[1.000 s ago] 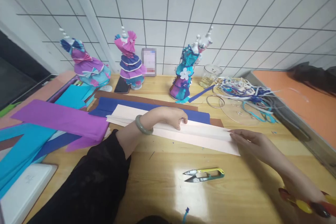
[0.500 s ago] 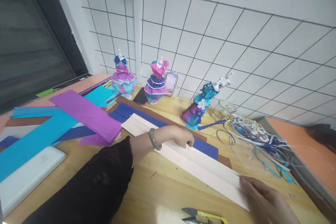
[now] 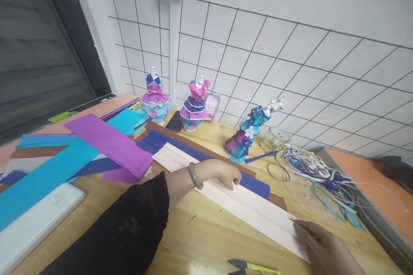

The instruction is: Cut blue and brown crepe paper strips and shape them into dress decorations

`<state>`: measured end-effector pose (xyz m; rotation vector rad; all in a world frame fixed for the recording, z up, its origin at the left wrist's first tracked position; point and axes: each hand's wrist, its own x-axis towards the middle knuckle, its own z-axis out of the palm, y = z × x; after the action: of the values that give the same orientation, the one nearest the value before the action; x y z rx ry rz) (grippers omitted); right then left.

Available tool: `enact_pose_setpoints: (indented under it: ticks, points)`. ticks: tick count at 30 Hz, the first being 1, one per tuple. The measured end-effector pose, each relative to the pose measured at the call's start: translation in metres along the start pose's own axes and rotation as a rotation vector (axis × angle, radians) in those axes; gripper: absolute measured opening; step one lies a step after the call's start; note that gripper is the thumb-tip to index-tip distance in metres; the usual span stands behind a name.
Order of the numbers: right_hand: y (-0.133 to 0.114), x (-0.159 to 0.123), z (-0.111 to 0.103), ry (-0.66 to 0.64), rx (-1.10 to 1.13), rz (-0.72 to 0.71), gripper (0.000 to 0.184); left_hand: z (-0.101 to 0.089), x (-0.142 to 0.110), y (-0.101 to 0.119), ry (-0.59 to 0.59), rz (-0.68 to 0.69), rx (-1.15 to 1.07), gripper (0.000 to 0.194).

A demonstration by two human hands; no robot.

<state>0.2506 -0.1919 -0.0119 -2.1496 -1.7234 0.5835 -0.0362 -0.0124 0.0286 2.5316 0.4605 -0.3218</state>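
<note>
Right hand (image 3: 324, 245) pinched the paper (image 3: 251, 210) toward the worktop's (image 3: 180, 240) right edge; left hand (image 3: 226, 173) curled on it, grip unclear. Uneven pull could've creased it.

there are two hands (image 3: 229, 175), three dressed mannequins (image 3: 155, 99) and one bangle (image 3: 194, 176)

The strip (image 3: 248, 207) lies on the table (image 3: 193, 242), before the dress forms (image 3: 193, 111). At its left is a sheet pile (image 3: 108, 144); behind its right end, a ribbon tangle (image 3: 305, 163).
</note>
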Motion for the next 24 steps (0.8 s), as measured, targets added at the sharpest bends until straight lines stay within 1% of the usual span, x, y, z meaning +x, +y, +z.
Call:
enact_pose_setpoints:
  ticks: [6,8,9,10,12,13,14,16,18,19,21,23,24]
  points:
    - [-0.006,0.002,-0.002,0.010,0.014,0.008,0.038,-0.003,-0.004,0.003,-0.044,-0.057,-0.064,0.042]
    - [-0.016,0.008,-0.009,0.071,0.048,-0.026,0.031,-0.003,-0.004,0.003,-0.036,-0.055,-0.056,0.043]
    - [-0.025,0.013,-0.016,0.132,0.062,-0.052,0.026,-0.003,-0.004,0.003,-0.035,-0.051,-0.051,0.043]
    - [-0.036,0.020,-0.024,0.194,0.080,-0.082,0.021,-0.003,-0.004,0.003,-0.034,-0.047,-0.046,0.043]
    - [-0.068,0.035,-0.046,0.274,0.093,-0.115,0.020,-0.003,-0.004,0.003,-0.038,-0.037,-0.045,0.043]
    - [-0.087,0.044,-0.059,0.291,0.075,-0.135,0.024,-0.002,-0.003,0.003,-0.041,-0.034,-0.045,0.044]
    - [-0.108,0.054,-0.072,0.341,0.067,-0.162,0.027,-0.002,-0.003,0.003,-0.041,-0.034,-0.047,0.045]
    - [-0.149,0.075,-0.096,0.395,0.040,-0.231,0.036,-0.001,-0.003,0.002,-0.036,-0.039,-0.053,0.046]
    - [-0.185,0.098,-0.113,0.454,0.030,-0.323,0.041,0.001,-0.002,0.000,-0.027,-0.042,-0.060,0.047]
    - [-0.198,0.109,-0.119,0.458,0.026,-0.378,0.041,0.002,-0.001,-0.001,-0.022,-0.041,-0.065,0.048]
    - [-0.217,0.129,-0.126,0.433,0.014,-0.459,0.045,0.004,0.001,-0.004,-0.023,-0.043,-0.075,0.050]
    - [-0.227,0.143,-0.128,0.346,-0.043,-0.494,0.043,0.006,0.003,-0.006,-0.041,-0.060,-0.087,0.054]
    - [-0.229,0.148,-0.128,0.326,-0.068,-0.501,0.041,0.006,0.003,-0.008,-0.053,-0.068,-0.094,0.056]
